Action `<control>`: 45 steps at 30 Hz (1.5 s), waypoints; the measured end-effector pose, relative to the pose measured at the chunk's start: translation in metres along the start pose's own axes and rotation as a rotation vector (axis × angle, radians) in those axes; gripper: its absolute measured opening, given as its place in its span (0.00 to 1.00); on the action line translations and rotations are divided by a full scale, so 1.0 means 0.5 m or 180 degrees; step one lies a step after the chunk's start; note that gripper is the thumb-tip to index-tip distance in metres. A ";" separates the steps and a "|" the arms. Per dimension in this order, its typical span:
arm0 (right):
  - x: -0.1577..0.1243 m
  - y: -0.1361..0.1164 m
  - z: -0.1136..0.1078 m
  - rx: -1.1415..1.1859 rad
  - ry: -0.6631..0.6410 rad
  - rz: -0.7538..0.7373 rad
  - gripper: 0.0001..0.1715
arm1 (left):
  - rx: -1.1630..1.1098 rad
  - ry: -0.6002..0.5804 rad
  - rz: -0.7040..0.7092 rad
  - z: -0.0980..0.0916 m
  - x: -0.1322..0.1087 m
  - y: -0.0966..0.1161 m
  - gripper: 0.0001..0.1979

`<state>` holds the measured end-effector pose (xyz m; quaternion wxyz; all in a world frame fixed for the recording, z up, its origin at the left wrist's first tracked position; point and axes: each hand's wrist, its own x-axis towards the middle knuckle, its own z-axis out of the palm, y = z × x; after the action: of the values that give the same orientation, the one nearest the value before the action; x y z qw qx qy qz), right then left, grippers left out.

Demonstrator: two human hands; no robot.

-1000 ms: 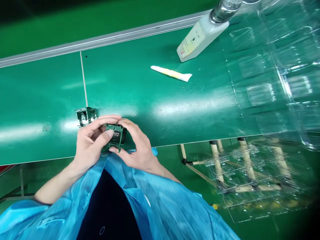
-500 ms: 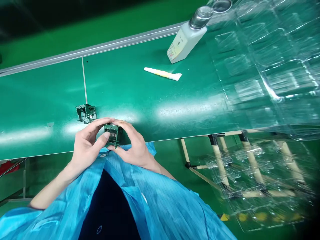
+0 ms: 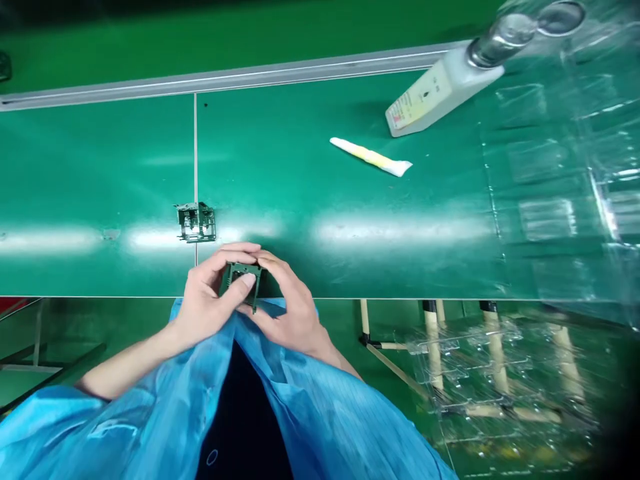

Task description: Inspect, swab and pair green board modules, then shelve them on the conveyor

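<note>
— What is held?

— A small green part (image 3: 241, 283) is held between the left hand (image 3: 207, 307) and the right hand (image 3: 293, 310). It is pinched on both sides by the fingers (image 3: 225, 257), which are closed tight around it.

— Where is it found?

— It is held just over the near edge of the tabletop (image 3: 310, 200), at 6 o'clock.

— What else is seen?

— A second green part (image 3: 197, 222) is set down near it, at 11 o'clock, not touched. A white tube (image 3: 373, 157) and a white bottle (image 3: 440, 93) are seen well apart, at 2 o'clock. Clear trays (image 3: 560, 200) are placed at 3 o'clock.
</note>
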<state>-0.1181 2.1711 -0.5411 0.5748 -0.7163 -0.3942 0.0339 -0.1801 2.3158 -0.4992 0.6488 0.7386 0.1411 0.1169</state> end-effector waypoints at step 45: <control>0.138 -0.086 -0.007 -0.1902 -0.0926 -0.0210 0.29 | -0.0070 0.0038 0.0515 -0.167 0.048 -0.123 0.34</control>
<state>-0.0916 2.2111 -0.4755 0.2778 -0.8277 -0.4876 0.0001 -0.1907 2.4088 -0.5495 0.6445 0.7397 0.0836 0.1748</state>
